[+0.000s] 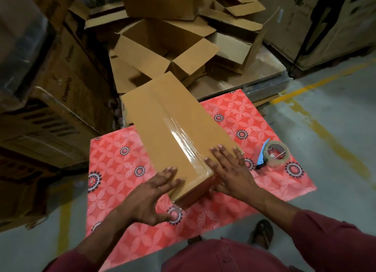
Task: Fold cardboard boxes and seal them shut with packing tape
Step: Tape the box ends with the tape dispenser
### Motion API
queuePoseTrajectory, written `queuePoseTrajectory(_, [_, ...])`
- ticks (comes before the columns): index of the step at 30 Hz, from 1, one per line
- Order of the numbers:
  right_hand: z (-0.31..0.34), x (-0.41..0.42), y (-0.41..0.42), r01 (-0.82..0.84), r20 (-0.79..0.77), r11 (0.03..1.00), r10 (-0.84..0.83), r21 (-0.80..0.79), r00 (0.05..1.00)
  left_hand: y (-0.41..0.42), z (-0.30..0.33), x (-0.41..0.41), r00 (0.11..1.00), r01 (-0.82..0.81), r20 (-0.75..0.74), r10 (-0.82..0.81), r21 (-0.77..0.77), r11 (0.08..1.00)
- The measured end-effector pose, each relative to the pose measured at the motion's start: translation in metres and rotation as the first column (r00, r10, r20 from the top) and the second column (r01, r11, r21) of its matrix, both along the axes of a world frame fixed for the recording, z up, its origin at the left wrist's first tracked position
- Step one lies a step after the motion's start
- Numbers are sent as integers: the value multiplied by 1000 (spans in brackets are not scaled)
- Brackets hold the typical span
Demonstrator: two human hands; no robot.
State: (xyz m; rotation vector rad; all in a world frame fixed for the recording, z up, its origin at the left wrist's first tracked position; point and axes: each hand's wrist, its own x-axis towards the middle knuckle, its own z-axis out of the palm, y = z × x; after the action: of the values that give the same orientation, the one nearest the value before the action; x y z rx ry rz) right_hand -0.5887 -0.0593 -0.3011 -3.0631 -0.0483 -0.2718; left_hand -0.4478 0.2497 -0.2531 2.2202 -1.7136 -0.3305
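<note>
Lying closed on a red patterned mat (130, 170), long axis running away toward the far left — the cardboard box (162, 125), flaps shut, sealed by a strip of clear tape (179, 137) glinting along the centre seam and wrapping over the near end. Pressed flat on the near left part of the box top: the left hand (150, 196), fingers straight and spread, fingertips on the cardboard, thumb hanging down off the near corner beside the box wall. Laid flat across the near right edge: the right hand (230, 170), fingers extended and fanned wide over the top, just beside the tape strip, heel of the palm down over the box's side. Neither hand curled round anything; both wide and pressing.

Parked on the mat to the right of the box, near but apart from the right hand — a roll of tape in a blue dispenser (272, 153). Piled beyond the mat, several open boxes (162, 46) with flaps up, resting on flattened cardboard. Stacked at left, large dark printed cartons (50, 101). Seen at the bottom edge: maroon sleeves and a sandalled foot (262, 233) on grey concrete floor (335, 129) marked by yellow lines.
</note>
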Motion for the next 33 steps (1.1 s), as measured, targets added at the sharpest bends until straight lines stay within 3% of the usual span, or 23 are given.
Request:
queuePoseTrajectory(4, [13, 3, 49, 90, 55, 993, -94, 72, 994, 7, -15, 17, 993, 56, 100, -61, 50, 997])
queuePoseTrajectory(10, [-9, 13, 87, 41, 59, 999, -41, 7, 997, 6, -29, 19, 974, 78, 217, -58, -83, 994])
queuePoseTrajectory(14, [-10, 6, 76, -16, 39, 996, 19, -92, 999, -2, -27, 10, 978, 3, 207, 24, -129, 992])
queuePoseTrajectory(18, [2, 1, 78, -13, -24, 997, 11, -77, 1000, -13, -19, -12, 971, -113, 197, 138, -131, 985])
queuePoseTrajectory(24, [7, 1, 99, 83, -59, 996, -85, -36, 995, -29, 8, -25, 935, -308, 195, 295, 40, 950])
queuePoseTrajectory(27, [7, 2, 105, 113, -36, 994, -113, -7, 993, -36, 21, -28, 939, -323, 187, 289, 189, 927])
queuePoseTrajectory(33, [-3, 5, 109, 153, 49, 988, -152, -9, 987, -37, 21, -31, 922, -350, 233, 309, 157, 924])
